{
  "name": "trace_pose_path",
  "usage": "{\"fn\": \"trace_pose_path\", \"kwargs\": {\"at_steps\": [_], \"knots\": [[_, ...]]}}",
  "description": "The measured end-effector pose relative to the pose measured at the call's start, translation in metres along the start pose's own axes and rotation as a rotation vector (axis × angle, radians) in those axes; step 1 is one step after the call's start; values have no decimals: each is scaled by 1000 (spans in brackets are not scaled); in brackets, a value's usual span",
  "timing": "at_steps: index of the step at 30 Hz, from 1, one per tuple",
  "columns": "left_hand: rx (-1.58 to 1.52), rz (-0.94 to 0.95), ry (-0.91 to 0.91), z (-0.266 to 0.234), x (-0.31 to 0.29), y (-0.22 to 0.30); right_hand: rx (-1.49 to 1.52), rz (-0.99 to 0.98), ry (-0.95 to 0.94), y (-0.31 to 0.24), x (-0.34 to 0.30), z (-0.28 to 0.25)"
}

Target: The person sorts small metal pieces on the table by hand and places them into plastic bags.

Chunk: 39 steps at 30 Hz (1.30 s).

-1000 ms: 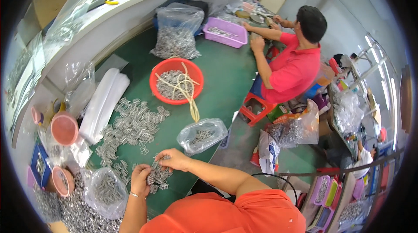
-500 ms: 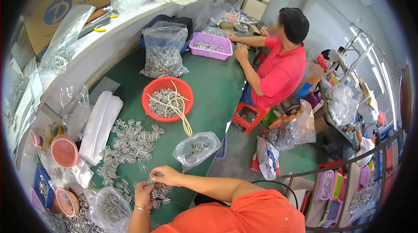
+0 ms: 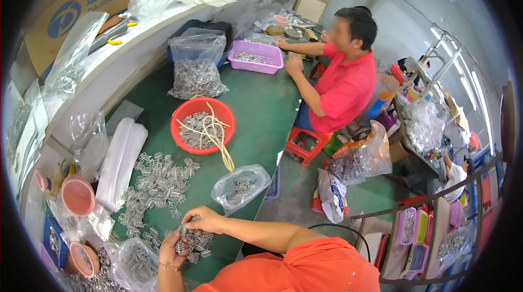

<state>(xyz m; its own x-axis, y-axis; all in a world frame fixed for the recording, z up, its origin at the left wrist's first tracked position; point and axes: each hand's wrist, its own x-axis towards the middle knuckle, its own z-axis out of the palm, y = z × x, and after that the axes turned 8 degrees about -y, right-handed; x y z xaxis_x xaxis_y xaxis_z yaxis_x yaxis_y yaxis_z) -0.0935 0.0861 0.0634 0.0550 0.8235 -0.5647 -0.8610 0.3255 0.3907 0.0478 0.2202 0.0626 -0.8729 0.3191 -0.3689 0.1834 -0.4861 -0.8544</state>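
Observation:
Both my hands are at the near edge of the green table, over a small pile of ribbed grey metal pieces (image 3: 200, 245). My left hand (image 3: 172, 252), with a band at the wrist, is curled around a few of these pieces. Just beyond it my right hand (image 3: 204, 219) pinches with thumb and forefinger at a piece above the left fingers, which partly hide it. A larger heap of the same comb-like pieces (image 3: 158, 183) spreads farther up the table. Right of the heap sits an open clear bag (image 3: 241, 188) with some pieces inside.
A red basin (image 3: 175, 134) holds metal parts and a cream cord. Beyond it stand a full clear bag (image 3: 197, 76) and a purple basket (image 3: 255, 66). Pink cups (image 3: 78, 195) and another bag of pieces (image 3: 134, 263) are at left. A co-worker (image 3: 348, 85) sits across at right.
The whole view has shifted slightly. My fingers have moved a little apart, showing more of the pieces between them. The co-worker's head has turned.

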Motion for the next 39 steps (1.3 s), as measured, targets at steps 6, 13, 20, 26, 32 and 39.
{"fn": "trace_pose_path", "kwargs": {"at_steps": [6,13,20,26,32,39], "knots": [[123,43,127,-1,-5,-5,-628,-319,15,-2,-5,6],[290,235,176,58,-8,-1,-709,-269,99,-36,-31,-8],[224,269,92,72,-31,4,-155,-141,-85,-67,-45,-3],[94,326,117,76,-57,7,-235,-74,-154,-79,-39,17],[218,460,253,70,-57,-9,-459,-151,-175,-83,-43,35],[608,541,532,74,-50,-17,-680,-264,-183,-74,-43,31]]}}
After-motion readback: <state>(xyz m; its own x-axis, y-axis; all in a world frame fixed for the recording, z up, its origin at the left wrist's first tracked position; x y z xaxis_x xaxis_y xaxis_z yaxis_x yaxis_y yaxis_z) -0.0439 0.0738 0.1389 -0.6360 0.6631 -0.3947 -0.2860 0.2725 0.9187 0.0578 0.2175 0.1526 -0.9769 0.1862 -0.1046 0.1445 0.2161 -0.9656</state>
